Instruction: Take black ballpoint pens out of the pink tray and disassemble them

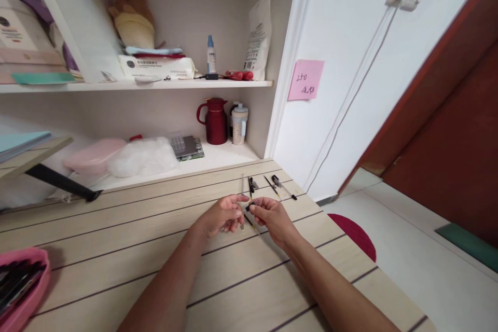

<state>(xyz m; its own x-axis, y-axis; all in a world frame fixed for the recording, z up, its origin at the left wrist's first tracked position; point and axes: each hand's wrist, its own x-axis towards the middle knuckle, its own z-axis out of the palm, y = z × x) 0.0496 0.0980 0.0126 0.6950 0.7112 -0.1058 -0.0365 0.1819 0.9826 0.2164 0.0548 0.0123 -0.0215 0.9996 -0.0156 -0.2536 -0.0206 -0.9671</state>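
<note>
Black piece point(249, 207) was pinched by right hand point(274, 216) near the table's point(233, 282) far-right corner, long axis slanted toward left hand point(223, 212) just beside. Left hand was half-curled; its hold couldn't be told.

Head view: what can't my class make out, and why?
In the head view:
Small black piece: partly covered by the right hand; too small to identify.
Pink open container: cut off by the left edge.
Crimson rounded mat: partly hidden by the pale wooden tabletop.
Tall white pouch: print too small to read.
</note>
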